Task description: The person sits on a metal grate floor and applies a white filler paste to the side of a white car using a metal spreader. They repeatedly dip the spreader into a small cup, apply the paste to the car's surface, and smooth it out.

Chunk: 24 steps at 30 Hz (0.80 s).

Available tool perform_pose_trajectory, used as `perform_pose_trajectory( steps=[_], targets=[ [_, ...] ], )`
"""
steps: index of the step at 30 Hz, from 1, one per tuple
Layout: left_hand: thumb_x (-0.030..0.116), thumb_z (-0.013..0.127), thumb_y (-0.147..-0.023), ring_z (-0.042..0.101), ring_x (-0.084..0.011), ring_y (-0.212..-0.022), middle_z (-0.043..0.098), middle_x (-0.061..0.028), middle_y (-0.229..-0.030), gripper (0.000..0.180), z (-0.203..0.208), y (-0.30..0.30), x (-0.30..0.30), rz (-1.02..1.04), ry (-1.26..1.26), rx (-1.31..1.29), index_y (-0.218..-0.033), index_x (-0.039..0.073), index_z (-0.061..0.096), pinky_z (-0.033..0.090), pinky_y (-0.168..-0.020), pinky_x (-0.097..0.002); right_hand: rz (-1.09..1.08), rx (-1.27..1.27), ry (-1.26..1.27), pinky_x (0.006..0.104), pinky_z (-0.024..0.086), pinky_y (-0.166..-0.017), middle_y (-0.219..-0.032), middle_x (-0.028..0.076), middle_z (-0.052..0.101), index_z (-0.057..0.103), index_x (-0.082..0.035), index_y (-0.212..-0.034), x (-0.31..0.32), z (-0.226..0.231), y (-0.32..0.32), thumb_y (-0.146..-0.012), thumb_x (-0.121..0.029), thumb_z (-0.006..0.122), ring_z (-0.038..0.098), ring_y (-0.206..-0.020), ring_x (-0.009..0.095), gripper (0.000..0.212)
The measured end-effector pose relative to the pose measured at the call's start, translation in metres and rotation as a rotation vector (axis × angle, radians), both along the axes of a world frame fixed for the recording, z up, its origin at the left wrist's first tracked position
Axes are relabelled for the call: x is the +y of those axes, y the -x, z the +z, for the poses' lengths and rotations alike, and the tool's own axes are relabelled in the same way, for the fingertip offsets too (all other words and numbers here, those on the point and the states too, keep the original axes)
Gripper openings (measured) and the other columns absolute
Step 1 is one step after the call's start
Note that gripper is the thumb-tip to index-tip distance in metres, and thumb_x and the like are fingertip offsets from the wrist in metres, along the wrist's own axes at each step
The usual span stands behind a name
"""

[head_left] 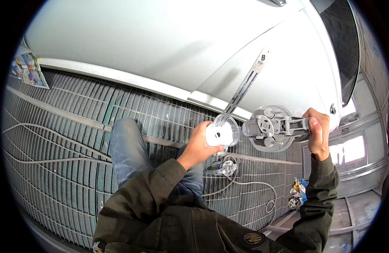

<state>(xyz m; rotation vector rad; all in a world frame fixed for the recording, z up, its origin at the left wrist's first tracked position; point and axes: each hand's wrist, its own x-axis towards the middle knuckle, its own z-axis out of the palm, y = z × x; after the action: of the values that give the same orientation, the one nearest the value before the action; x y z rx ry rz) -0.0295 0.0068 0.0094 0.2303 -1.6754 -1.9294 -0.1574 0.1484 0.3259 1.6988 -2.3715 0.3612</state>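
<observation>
My left hand [198, 146] is wrapped round a clear plastic cup [234, 131] that has white liquid in it. A long mixing stick [247, 84] with printed marks stands tilted in the cup, its upper end leaning up and to the right. My right hand [318, 131] is closed on the handle of a grey paint-mixing lid [269, 128] with a round body, levers and knobs on top. The lid's left side points at the cup, close to its rim. Whether a can sits under the lid is hidden.
A white car body [131, 38] fills the far side. Below the cup, a spray gun [225, 168] lies on the metal floor grating [63, 168], with hoses [46, 159] trailing across. Crumpled paper [298, 194] lies at right, and printed paper [30, 69] hangs at far left.
</observation>
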Motion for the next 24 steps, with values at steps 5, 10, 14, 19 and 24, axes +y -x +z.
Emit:
perform_pose_trajectory(
  steps=[5,10,14,19,24],
  targets=[
    [0.023,0.084,-0.071,0.045,-0.0363,-0.122,0.049,-0.0224,-0.126,0.082,0.0005,-0.0001,0.0,0.002,0.009,-0.013,-0.133,-0.005,0.04,0.036,-0.105,-0.0437,0.029,-0.006,-0.003,0.0336,0.028,-0.047,-0.05,0.006,0.038,0.052,0.003,-0.066,-0.0006,0.0032,0.0022,-0.09,-0.044,0.038,0.038,-0.045,0.018,0.055],
    [0.024,0.084,-0.07,0.047,-0.0367,-0.121,0.05,-0.0228,-0.125,0.081,-0.0038,0.003,0.0005,0.001,0.0,0.012,-0.132,-0.005,0.041,0.037,-0.104,-0.0438,0.011,-0.007,-0.001,0.0336,0.028,-0.047,-0.05,0.006,0.037,0.052,0.003,-0.067,-0.0013,0.0027,0.0026,-0.09,-0.046,0.038,0.038,-0.046,0.017,0.056],
    [0.023,0.084,-0.07,0.048,-0.0365,-0.12,0.051,-0.0226,-0.124,0.08,-0.0026,0.0014,-0.0003,0.003,0.0,0.01,-0.132,-0.005,0.041,0.037,-0.103,-0.0438,-0.002,0.004,-0.011,0.0331,0.028,-0.047,-0.049,0.005,0.037,0.052,0.003,-0.067,-0.0029,0.0035,0.0018,-0.09,-0.049,0.039,0.038,-0.046,0.017,0.058],
    [0.019,0.085,-0.07,0.05,-0.0326,-0.119,0.051,-0.0212,-0.124,0.08,-0.0009,-0.0002,-0.0008,0.009,0.016,0.007,-0.132,-0.006,0.04,0.039,-0.102,-0.0413,-0.011,0.002,-0.015,0.0329,0.027,-0.047,-0.049,0.005,0.036,0.051,0.004,-0.067,-0.0045,0.0043,0.0001,-0.088,-0.053,0.041,0.037,-0.046,0.015,0.062],
    [0.015,0.086,-0.07,0.053,-0.0259,-0.117,0.051,-0.0188,-0.125,0.082,-0.0025,-0.001,-0.0018,0.015,0.068,-0.016,-0.134,-0.006,0.038,0.042,-0.102,-0.0368,-0.01,0.02,-0.03,0.0327,0.026,-0.047,-0.049,0.004,0.035,0.051,0.004,-0.066,-0.0054,0.0048,0.0003,-0.088,-0.056,0.043,0.036,-0.047,0.015,0.064]
  ],
)
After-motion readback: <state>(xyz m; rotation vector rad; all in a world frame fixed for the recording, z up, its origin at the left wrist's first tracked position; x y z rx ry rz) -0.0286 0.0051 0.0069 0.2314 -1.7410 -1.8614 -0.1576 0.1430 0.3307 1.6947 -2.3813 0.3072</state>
